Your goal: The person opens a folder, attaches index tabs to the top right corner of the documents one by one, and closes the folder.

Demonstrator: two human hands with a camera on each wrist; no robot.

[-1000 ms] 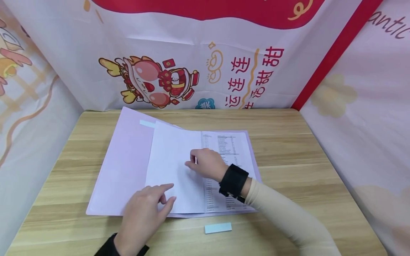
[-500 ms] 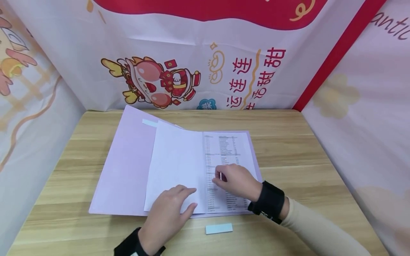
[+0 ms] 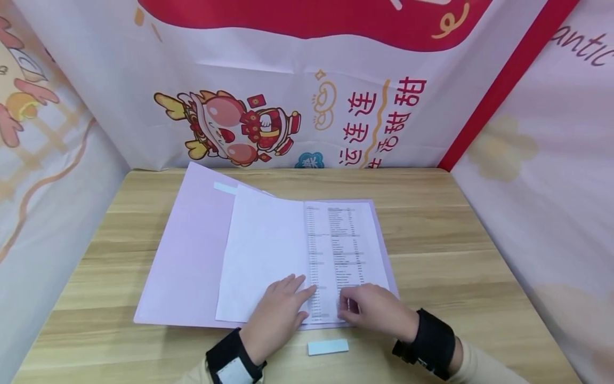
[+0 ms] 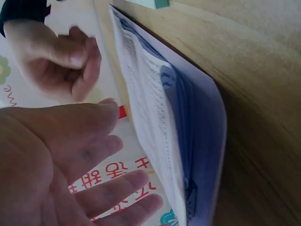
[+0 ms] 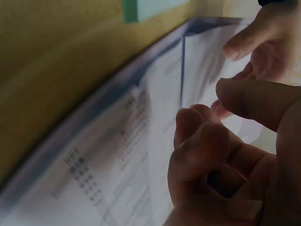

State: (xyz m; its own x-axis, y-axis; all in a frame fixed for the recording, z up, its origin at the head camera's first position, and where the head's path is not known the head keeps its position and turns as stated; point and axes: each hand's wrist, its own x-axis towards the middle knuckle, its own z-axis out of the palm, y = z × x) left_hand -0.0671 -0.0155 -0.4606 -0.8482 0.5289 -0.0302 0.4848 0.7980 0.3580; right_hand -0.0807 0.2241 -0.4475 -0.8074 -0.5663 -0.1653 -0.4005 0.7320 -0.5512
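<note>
Together, two hands (image 3: 326, 312) press one open folder (image 3: 192, 256); one label (image 3: 328, 346) nearby.

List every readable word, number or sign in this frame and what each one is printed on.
"运连连" in red: white and red backdrop banner, bottom character partly cut off.
"活甜甜" in red: same banner, with a further character below it cut off.
"antic" in dark script: pale right-hand side panel, cropped.
Columns of small print: white printed sheet in the open lilac folder, too small to read.

Printed sheet (image 3: 342, 250) text too small; near corner hidden.
</note>
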